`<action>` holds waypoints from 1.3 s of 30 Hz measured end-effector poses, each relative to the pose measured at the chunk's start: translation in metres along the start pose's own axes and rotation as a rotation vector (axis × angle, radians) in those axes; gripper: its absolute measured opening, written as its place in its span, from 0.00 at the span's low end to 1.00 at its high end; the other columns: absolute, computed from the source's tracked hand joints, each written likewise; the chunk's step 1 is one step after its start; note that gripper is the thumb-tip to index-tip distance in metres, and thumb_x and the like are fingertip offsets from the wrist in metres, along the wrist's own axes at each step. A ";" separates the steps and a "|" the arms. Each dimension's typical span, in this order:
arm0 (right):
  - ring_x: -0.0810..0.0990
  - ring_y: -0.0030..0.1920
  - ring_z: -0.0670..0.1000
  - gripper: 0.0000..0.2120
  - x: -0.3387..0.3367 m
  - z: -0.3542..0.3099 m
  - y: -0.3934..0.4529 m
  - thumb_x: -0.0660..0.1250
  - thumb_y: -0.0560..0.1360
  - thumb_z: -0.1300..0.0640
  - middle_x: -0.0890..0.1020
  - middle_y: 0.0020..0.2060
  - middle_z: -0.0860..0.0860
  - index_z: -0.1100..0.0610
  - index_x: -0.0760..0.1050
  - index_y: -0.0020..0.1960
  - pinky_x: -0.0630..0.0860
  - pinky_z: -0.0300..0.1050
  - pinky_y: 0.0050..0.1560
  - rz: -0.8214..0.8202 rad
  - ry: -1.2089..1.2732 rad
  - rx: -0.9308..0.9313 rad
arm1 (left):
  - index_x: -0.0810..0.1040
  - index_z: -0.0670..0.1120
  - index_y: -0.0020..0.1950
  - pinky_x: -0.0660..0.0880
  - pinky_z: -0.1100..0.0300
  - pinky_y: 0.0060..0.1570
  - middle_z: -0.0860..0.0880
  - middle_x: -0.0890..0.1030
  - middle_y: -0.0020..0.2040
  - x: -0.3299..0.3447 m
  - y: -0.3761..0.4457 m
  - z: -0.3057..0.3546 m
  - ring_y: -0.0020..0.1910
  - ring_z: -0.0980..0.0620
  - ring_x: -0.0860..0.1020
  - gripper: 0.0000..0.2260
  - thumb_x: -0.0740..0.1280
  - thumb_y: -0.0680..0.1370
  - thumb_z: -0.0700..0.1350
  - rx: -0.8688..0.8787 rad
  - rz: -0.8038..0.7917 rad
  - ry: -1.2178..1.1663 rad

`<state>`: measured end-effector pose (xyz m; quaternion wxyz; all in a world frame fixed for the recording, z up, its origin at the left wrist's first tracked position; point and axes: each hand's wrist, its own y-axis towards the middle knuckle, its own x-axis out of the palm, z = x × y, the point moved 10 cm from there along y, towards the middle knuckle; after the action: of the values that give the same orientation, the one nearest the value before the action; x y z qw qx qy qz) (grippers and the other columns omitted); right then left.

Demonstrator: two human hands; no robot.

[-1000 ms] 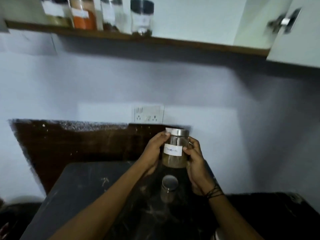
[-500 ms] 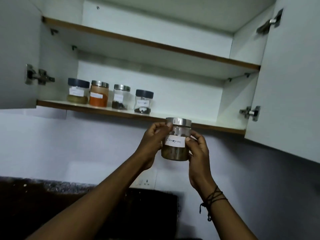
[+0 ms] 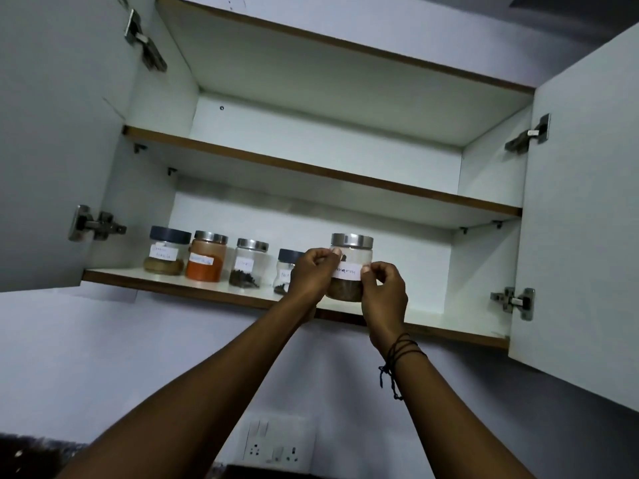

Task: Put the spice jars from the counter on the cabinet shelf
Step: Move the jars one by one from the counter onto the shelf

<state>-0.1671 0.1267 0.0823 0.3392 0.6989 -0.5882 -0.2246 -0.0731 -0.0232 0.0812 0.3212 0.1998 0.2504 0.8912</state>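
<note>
White cabinet (image 3: 491,188), doors open; we hold a jar (image 3: 350,267) at its bottom shelf (image 3: 193,283).

Our left hand (image 3: 311,271) and right hand (image 3: 383,295) pinch the jar from either side, fingers curled on its wall near the white label (image 3: 346,271). It is clear with a steel lid, brown spice in the bottom; the label's writing is too blurred to read. We cannot tell whether its base touches the shelf. Left of it stand four jars: dark-lidded with tan powder (image 3: 166,252), steel-lidded with orange powder (image 3: 206,257), steel-lidded with dark pieces (image 3: 249,264), and a dark-lidded one (image 3: 287,267) partly behind our left hand.
</note>
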 end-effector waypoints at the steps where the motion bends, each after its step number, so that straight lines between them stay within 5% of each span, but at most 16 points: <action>1: 0.78 0.51 0.50 0.06 0.005 0.006 0.006 0.63 0.79 0.56 0.80 0.48 0.48 0.55 0.77 0.54 0.73 0.43 0.52 -0.020 -0.034 0.016 | 0.80 0.45 0.56 0.76 0.62 0.43 0.47 0.84 0.53 0.002 0.006 -0.004 0.49 0.52 0.81 0.13 0.66 0.79 0.53 -0.011 -0.008 0.022; 6: 0.77 0.49 0.51 0.13 0.041 0.028 0.032 0.60 0.76 0.67 0.81 0.51 0.52 0.58 0.78 0.57 0.72 0.41 0.47 -0.223 -0.176 0.016 | 0.77 0.45 0.63 0.79 0.50 0.58 0.44 0.82 0.59 0.008 0.043 -0.024 0.57 0.46 0.80 0.14 0.62 0.79 0.41 -0.060 -0.029 0.175; 11: 0.82 0.48 0.57 0.09 0.066 0.050 0.053 0.66 0.74 0.65 0.84 0.50 0.59 0.64 0.79 0.54 0.79 0.48 0.48 -0.346 -0.240 0.041 | 0.76 0.45 0.63 0.79 0.50 0.57 0.42 0.81 0.59 0.021 0.075 -0.047 0.56 0.45 0.80 0.18 0.60 0.75 0.33 -0.088 -0.062 0.279; 15: 0.82 0.53 0.61 0.13 0.079 0.077 0.067 0.65 0.72 0.68 0.83 0.53 0.62 0.66 0.79 0.56 0.80 0.53 0.54 -0.441 -0.362 0.095 | 0.76 0.45 0.55 0.80 0.50 0.56 0.41 0.82 0.58 0.034 0.087 -0.069 0.55 0.44 0.81 0.12 0.62 0.74 0.34 -0.115 -0.140 0.382; 23: 0.81 0.57 0.63 0.17 0.094 0.101 0.074 0.71 0.74 0.58 0.82 0.57 0.63 0.65 0.78 0.60 0.77 0.58 0.60 -0.571 -0.392 0.160 | 0.78 0.41 0.60 0.79 0.47 0.58 0.40 0.82 0.57 0.044 0.099 -0.082 0.56 0.41 0.81 0.14 0.64 0.75 0.36 -0.066 -0.227 0.521; 26: 0.81 0.49 0.59 0.06 0.082 0.099 0.068 0.70 0.74 0.59 0.83 0.47 0.59 0.63 0.78 0.47 0.80 0.50 0.49 -0.511 -0.373 0.169 | 0.78 0.39 0.52 0.79 0.50 0.49 0.42 0.82 0.50 0.038 0.087 -0.076 0.52 0.41 0.80 0.08 0.63 0.75 0.35 -0.024 -0.152 0.558; 29: 0.72 0.37 0.53 0.09 0.058 0.082 0.057 0.64 0.73 0.65 0.73 0.32 0.47 0.57 0.71 0.35 0.65 0.31 0.28 -0.332 -0.345 0.074 | 0.78 0.40 0.52 0.75 0.52 0.47 0.45 0.81 0.48 0.024 0.068 -0.058 0.50 0.44 0.79 0.07 0.64 0.76 0.39 0.094 -0.025 0.533; 31: 0.73 0.42 0.48 0.07 0.041 0.073 0.038 0.63 0.74 0.64 0.76 0.39 0.45 0.58 0.79 0.46 0.68 0.30 0.37 -0.239 -0.248 0.025 | 0.79 0.44 0.59 0.77 0.57 0.52 0.49 0.82 0.54 0.018 0.046 -0.053 0.54 0.51 0.80 0.12 0.65 0.77 0.41 0.153 -0.014 0.362; 34: 0.75 0.54 0.45 0.15 0.008 0.071 -0.001 0.63 0.77 0.62 0.77 0.56 0.48 0.59 0.78 0.63 0.71 0.37 0.57 -0.104 -0.207 -0.083 | 0.80 0.49 0.58 0.79 0.59 0.53 0.51 0.83 0.53 0.012 0.008 -0.062 0.54 0.55 0.81 0.09 0.66 0.78 0.44 0.220 -0.053 0.186; 39: 0.76 0.55 0.44 0.17 -0.012 0.117 -0.066 0.64 0.78 0.61 0.76 0.63 0.50 0.56 0.75 0.67 0.68 0.25 0.50 -0.182 -0.216 -0.003 | 0.79 0.51 0.60 0.78 0.48 0.61 0.50 0.83 0.56 0.006 -0.040 -0.129 0.57 0.52 0.81 0.11 0.65 0.79 0.47 0.118 -0.121 0.202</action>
<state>-0.2085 0.1186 -0.0455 0.2534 0.7206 -0.5551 -0.3292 -0.1255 -0.0333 -0.0428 0.3354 0.1122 0.3448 0.8695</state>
